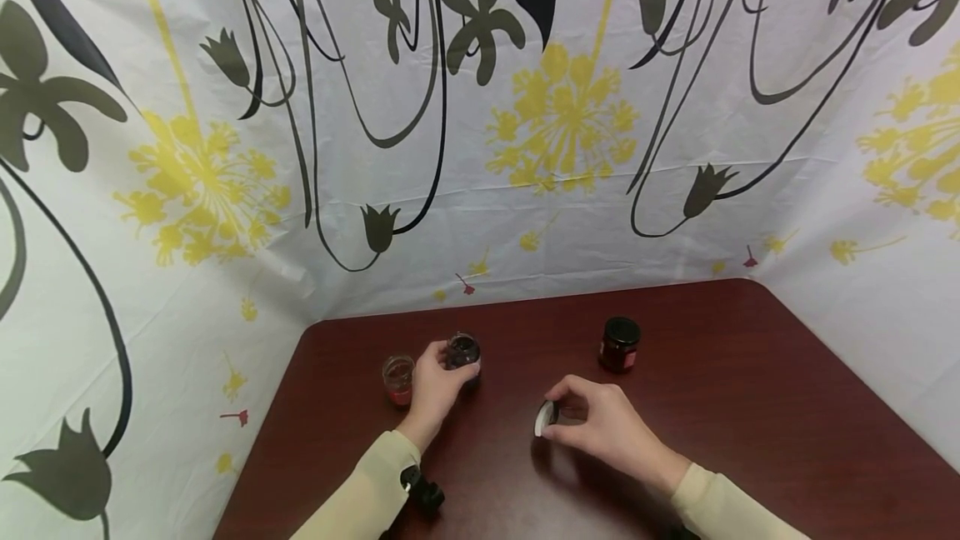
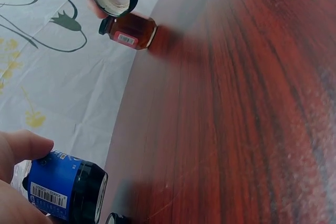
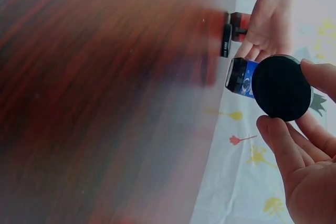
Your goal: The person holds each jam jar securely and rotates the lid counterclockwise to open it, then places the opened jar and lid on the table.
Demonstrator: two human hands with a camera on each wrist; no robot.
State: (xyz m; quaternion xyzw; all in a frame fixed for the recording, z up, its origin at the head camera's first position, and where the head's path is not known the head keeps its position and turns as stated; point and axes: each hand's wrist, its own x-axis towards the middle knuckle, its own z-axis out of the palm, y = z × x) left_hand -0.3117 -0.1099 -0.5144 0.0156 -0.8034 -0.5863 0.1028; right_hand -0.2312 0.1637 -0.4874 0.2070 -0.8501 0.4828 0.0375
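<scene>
My left hand (image 1: pixel 437 386) grips an uncapped glass jar (image 1: pixel 465 350) with dark contents and a blue barcode label, seen up close in the left wrist view. Whether its base touches the table I cannot tell. To the right, my right hand (image 1: pixel 611 427) pinches a black jar lid (image 3: pixel 282 87) by its rim, above the table and apart from the jar. The lid's pale, stained inside shows in the left wrist view. Just left of my left hand stands another open glass jar (image 1: pixel 399 382) with a red label.
A capped jar (image 1: pixel 619 344) with dark contents and a red label stands at the back right of the dark red wooden table (image 1: pixel 712 340). A flat black lid-like piece (image 3: pixel 226 40) lies near the red-labelled jar. Flower-patterned white cloth (image 1: pixel 465 157) surrounds the table's far sides.
</scene>
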